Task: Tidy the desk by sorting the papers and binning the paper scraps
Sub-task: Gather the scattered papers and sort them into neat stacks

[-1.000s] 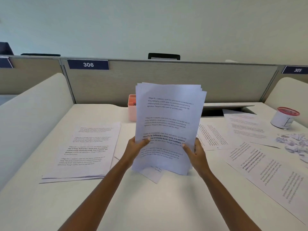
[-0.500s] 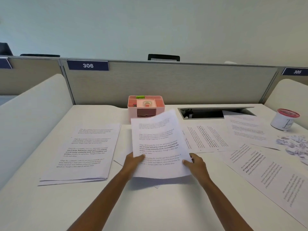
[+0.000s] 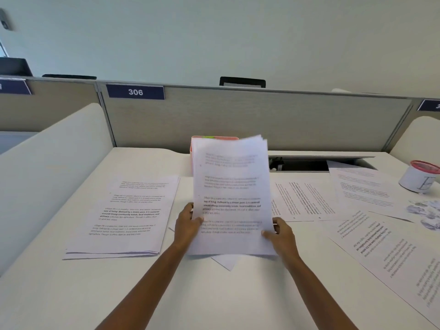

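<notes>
You've got the sheaf (image 3: 231, 196) upright at desk (image 3: 214, 294) centre, bottom edge at the surface; can't tell if it touches. Looks like you're squaring the edges before stacking. Left hand (image 3: 188, 225) and right hand (image 3: 281, 234) each clamp a lower side edge, thumbs on the front, fingers behind, forearms converging. Sorted pile (image 3: 123, 215) lies flat to your left. Loose sheets (image 3: 307, 201) and scraps (image 3: 426, 215) are at right.
</notes>
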